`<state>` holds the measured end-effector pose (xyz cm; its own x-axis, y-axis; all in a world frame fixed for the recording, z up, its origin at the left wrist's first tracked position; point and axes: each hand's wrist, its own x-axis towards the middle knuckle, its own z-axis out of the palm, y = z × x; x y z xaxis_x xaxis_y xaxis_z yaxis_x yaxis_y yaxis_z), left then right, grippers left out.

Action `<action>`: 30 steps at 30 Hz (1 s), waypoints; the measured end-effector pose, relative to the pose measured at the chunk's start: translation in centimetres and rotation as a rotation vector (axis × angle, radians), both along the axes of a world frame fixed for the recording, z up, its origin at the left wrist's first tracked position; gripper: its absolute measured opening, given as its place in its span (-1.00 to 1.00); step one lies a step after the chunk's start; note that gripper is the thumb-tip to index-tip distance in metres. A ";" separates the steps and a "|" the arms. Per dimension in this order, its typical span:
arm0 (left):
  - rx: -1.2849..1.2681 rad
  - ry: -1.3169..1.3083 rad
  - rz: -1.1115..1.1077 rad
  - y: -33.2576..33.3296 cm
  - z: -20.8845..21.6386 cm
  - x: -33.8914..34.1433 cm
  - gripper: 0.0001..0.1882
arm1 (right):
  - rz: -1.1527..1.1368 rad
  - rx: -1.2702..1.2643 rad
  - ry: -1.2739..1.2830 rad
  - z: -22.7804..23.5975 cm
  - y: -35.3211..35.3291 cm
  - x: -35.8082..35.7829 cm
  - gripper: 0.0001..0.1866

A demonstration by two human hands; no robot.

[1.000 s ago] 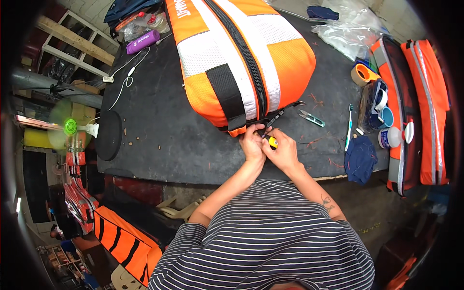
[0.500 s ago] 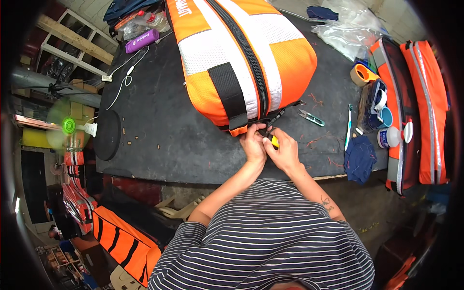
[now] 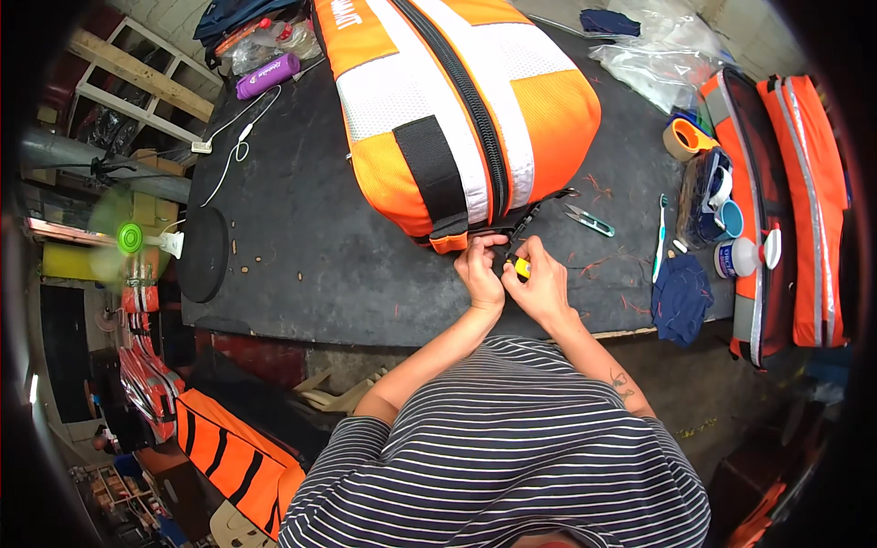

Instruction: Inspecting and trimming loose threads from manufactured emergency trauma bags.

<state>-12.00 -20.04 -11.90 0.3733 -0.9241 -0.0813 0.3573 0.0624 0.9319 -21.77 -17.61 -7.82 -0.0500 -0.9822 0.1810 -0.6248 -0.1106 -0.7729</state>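
Note:
A bulky orange bag [image 3: 557, 128] with white bands, mesh panels and a black zipper [image 3: 461, 87] rests on the dark table. At its near end, my left hand [image 3: 480, 274] is closed around a black strap end [image 3: 513, 239], just below the bag's lower edge. Close beside it, my right hand [image 3: 544, 285] grips a small yellow-and-black object [image 3: 521, 267] between thumb and fingers; its kind is unclear. Both hands almost touch, and the fingers partly hide what lies between them. Small teal-handled thread snips [image 3: 590, 221] lie to the right of the strap.
Right of my hands are a toothbrush [image 3: 660, 237], a navy cloth [image 3: 681, 300], a white bottle [image 3: 738, 258] and an orange tape dispenser [image 3: 685, 140]. More orange bags [image 3: 804, 210] stand at the right edge. At left are a black disc [image 3: 203, 256], a white cable [image 3: 239, 151] and a fan [image 3: 131, 238].
My right hand has shifted slightly right, away from the left, and more of the yellow-and-black object shows. My left hand stays nearly in place at the strap; the bag barely moves.

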 end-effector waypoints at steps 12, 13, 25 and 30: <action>0.010 0.070 -0.016 0.0 -0.9 0.3 -0.55 | 0.005 -0.009 -0.081 0.0 0.3 0.0 -0.69; 0.013 0.005 -0.060 0.0 -1.0 0.6 -0.55 | 0.002 -0.008 -0.082 0.0 0.3 0.0 -0.69; -0.035 0.023 -0.090 0.5 -0.2 0.7 -0.60 | -0.018 0.098 -0.317 -0.4 -0.2 0.1 -0.73; -0.180 -0.004 -0.319 2.2 0.9 1.3 -0.55 | -0.021 0.191 -0.624 -0.6 -1.2 -0.1 -0.76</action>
<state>-10.67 -17.85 -11.01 0.0642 -0.9935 0.0940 0.3817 0.1115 0.9175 -21.82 -18.81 -8.42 -0.1084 -0.9919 -0.0662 -0.0533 0.0723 -0.9960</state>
